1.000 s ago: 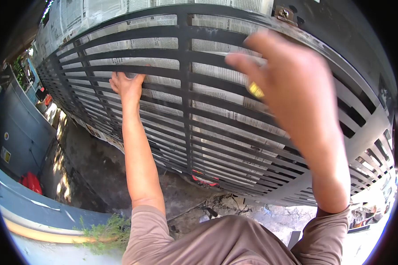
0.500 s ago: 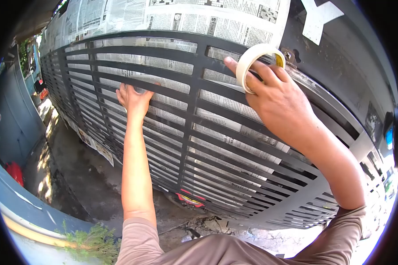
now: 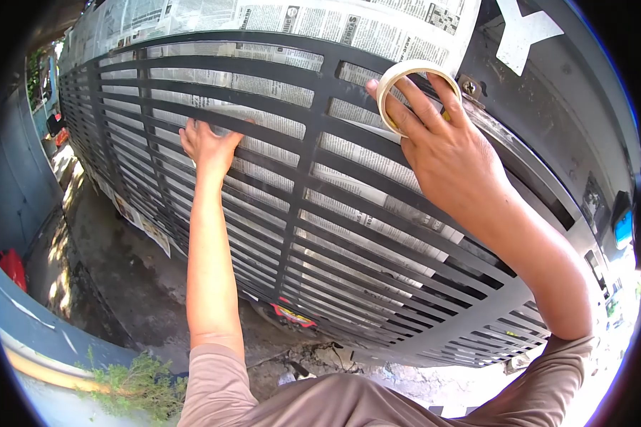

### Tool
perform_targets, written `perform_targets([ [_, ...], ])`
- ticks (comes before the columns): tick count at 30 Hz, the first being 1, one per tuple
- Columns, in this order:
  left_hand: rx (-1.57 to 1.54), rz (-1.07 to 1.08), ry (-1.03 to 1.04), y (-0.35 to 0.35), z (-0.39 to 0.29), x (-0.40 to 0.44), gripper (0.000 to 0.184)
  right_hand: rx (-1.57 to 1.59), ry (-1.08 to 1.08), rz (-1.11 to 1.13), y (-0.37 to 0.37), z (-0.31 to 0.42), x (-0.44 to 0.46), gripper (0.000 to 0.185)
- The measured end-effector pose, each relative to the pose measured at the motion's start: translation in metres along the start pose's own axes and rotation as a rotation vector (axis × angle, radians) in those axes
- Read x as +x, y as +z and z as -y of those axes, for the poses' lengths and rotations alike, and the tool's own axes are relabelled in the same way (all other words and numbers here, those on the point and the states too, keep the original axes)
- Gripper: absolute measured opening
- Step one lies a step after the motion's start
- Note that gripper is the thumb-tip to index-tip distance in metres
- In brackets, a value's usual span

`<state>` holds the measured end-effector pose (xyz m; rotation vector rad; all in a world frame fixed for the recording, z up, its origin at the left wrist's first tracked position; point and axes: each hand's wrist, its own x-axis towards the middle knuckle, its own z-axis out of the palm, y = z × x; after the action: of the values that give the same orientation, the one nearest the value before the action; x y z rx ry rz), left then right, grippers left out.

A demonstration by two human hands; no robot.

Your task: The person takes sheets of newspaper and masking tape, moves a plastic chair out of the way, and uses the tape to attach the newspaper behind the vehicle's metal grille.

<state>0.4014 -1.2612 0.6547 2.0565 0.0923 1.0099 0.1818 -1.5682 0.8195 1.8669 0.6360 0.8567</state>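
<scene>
My left hand (image 3: 212,148) is at a dark slatted metal grille (image 3: 303,160), its thumb and fingers apart and the fingertips partly hidden behind a slat. Newspaper sheets (image 3: 263,84) show behind the slats and above the grille. A roll of cream tape (image 3: 383,99) hangs around fingers of my right hand (image 3: 452,146), near the grille's top edge. The fingers pass through the ring, and their tips rest near the newspaper edge.
A rusty bolt bracket (image 3: 470,88) and a white letter Y (image 3: 523,34) on a dark panel are at the upper right. Blue-grey doors (image 3: 14,178) and a red object (image 3: 11,269) stand at the left. A green plant (image 3: 139,388) grows at the lower left.
My right hand, blurred and lower-fingered at first, has come to the grille's top edge with the tape roll around its fingers. My left hand stays at the slats. The view has shifted.
</scene>
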Motion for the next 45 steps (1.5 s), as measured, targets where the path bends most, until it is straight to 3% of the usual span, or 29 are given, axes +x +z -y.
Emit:
perform_targets([
  [8, 0.023, -0.005, -0.003, 0.002, 0.001, 0.000, 0.116, 0.118, -0.001, 0.002, -0.005, -0.006, 0.004, 0.023],
  [11, 0.027, -0.047, -0.019, 0.001, -0.005, -0.005, 0.106, 0.115, -0.011, -0.001, -0.004, -0.007, 0.005, 0.023],
  [14, 0.006, -0.075, -0.026, 0.001, -0.006, -0.008, 0.112, 0.220, -0.009, 0.041, -0.007, -0.009, 0.004, 0.022],
  [20, -0.019, -0.479, 0.120, 0.007, -0.019, -0.025, 0.111, 0.324, 0.057, -0.013, -0.001, -0.005, 0.002, 0.019],
  [22, -0.027, -0.513, 0.251, -0.004, -0.027, -0.026, 0.096, 0.373, 0.105, -0.008, -0.006, -0.003, 0.002, 0.018],
  [25, 0.069, -0.355, 0.482, -0.020, -0.023, -0.015, 0.067, 0.357, 0.086, -0.071, -0.002, -0.001, 0.001, 0.017],
  [29, 0.193, -0.257, 0.484, -0.040, -0.028, -0.009, 0.038, 0.303, 0.055, -0.056, -0.002, -0.003, 0.000, 0.018],
  [32, 0.214, -0.165, 0.529, -0.040, -0.025, -0.006, 0.033, 0.271, 0.044, -0.068, -0.002, -0.003, -0.001, 0.018],
  [38, 0.306, -0.222, 0.658, -0.043, -0.024, -0.004, 0.031, 0.260, 0.050, -0.053, -0.003, -0.002, 0.000, 0.019],
  [45, 0.339, -0.160, 0.656, -0.052, -0.030, -0.001, 0.031, 0.266, 0.077, -0.110, 0.003, 0.000, -0.001, 0.019],
])
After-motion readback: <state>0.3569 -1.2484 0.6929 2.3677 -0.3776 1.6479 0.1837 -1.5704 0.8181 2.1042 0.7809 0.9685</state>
